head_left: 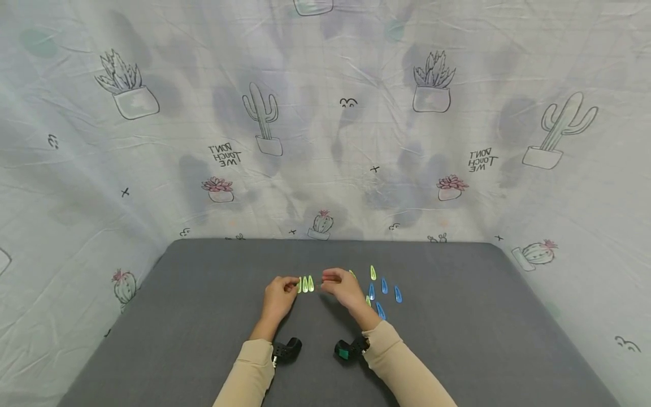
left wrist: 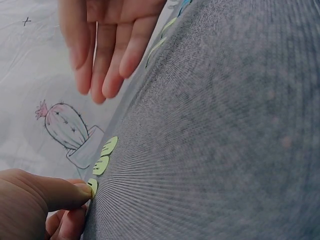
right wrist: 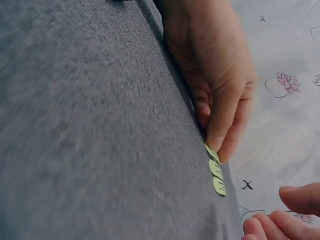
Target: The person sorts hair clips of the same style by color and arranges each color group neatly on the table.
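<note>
Three yellow-green snap hair clips stand side by side in a short row on the grey table. My left hand [head_left: 277, 298] pinches the leftmost hair clip [left wrist: 93, 186] between thumb and finger, partly covering it. Beside it lie the middle hair clip [head_left: 305, 284] and the right hair clip [head_left: 311, 284], untouched. To the right of the row my right hand [head_left: 346, 288] hovers above the table, holding nothing, its fingers extended and relaxed in the left wrist view.
Beyond my right hand lie loose hair clips: a green one [head_left: 373, 272], blue ones [head_left: 383, 285] and others, some partly hidden by that hand. The grey table [head_left: 203, 328] ends at a cactus-print cloth [head_left: 315, 169]. Each wrist wears a black device [head_left: 289, 350].
</note>
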Demonstrator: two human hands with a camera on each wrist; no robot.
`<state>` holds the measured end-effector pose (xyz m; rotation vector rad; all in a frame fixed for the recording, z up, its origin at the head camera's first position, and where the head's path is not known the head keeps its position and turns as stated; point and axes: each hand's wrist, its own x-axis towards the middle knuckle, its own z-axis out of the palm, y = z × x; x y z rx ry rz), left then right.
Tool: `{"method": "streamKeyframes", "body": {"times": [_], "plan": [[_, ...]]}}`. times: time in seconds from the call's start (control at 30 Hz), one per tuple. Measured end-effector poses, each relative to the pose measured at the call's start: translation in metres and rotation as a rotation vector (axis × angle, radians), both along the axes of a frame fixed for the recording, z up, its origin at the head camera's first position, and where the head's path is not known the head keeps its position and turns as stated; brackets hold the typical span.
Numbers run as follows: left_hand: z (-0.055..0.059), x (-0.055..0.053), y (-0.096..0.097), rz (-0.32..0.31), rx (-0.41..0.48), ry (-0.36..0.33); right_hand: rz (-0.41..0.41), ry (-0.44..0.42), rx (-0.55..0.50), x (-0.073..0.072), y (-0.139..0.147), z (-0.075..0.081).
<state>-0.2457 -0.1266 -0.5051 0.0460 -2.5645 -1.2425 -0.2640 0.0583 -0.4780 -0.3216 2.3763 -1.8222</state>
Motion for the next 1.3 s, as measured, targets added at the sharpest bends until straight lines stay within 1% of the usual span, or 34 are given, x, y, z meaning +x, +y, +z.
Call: {"method": "streamKeyframes", "body": {"times": [0.17, 0.33, 0.4, 0.53, 0.63, 0.67, 0.77, 0.83, 0.93, 1.07, 1.2, 1.3], "plan": [[0.000, 0.001, 0.001, -0.002, 0.012, -0.007, 0.025, -0.001, -0.004, 0.004, 0.013, 0.002], [0.000, 0.001, 0.002, -0.003, 0.002, 0.014, 0.054, 0.017, -0.017, 0.010, 0.028, 0.005], [0.000, 0.000, 0.001, -0.007, -0.005, 0.019, 0.054, 0.022, -0.016, 0.013, 0.035, 0.006], [0.001, 0.001, 0.001, -0.012, 0.006, 0.018, 0.041, 0.020, -0.015, 0.020, 0.051, 0.009], [0.000, 0.002, 0.000, -0.022, 0.023, 0.053, 0.025, 0.009, -0.017, 0.026, 0.062, 0.010], [0.000, 0.003, 0.001, -0.023, 0.018, 0.084, 0.018, 0.007, -0.015, 0.028, 0.065, 0.010], [-0.001, 0.004, 0.000, -0.024, 0.019, 0.130, -0.006, 0.013, -0.007, 0.033, 0.073, 0.009], [-0.003, 0.003, 0.000, -0.013, 0.019, 0.119, -0.023, 0.010, -0.002, 0.036, 0.078, 0.008], [-0.005, 0.002, -0.001, -0.003, 0.013, 0.062, -0.049, 0.012, 0.002, 0.041, 0.084, 0.005], [-0.005, 0.001, 0.000, 0.001, -0.015, 0.020, -0.084, 0.025, 0.005, 0.046, 0.091, 0.001], [-0.005, 0.002, 0.001, 0.001, -0.023, 0.012, -0.113, 0.041, 0.020, 0.049, 0.096, -0.002], [-0.005, 0.004, 0.001, 0.002, -0.017, 0.020, -0.134, 0.044, 0.043, 0.049, 0.099, -0.005]]}}
